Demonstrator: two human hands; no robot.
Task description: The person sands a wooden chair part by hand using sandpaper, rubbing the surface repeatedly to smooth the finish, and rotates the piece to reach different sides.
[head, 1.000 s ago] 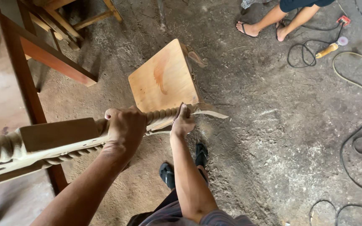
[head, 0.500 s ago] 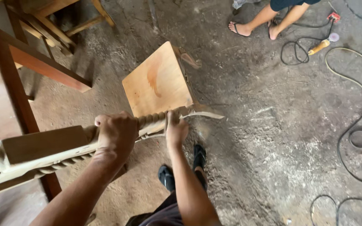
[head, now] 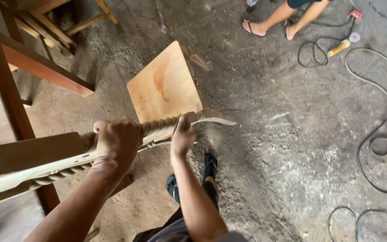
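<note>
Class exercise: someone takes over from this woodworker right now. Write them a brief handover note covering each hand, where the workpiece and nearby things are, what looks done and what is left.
Left hand: wrapped around the carved wooden piece, at its twisted spindle.
Right hand: pressed on the spindle end by the curved tip.
The piece is held off the floor; a wooden stool stands beyond it.
Another person's feet and a cabled power tool lie further off.
Done: twist carving is cut. Left: the wood is bare, unfinished.

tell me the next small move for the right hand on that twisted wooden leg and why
Probably a short stroke along the twisted wooden leg toward its curved tip. The right hand presses against the rope-turned part, dust hangs just beyond it, and the left hand grips the leg to steady it.
</note>
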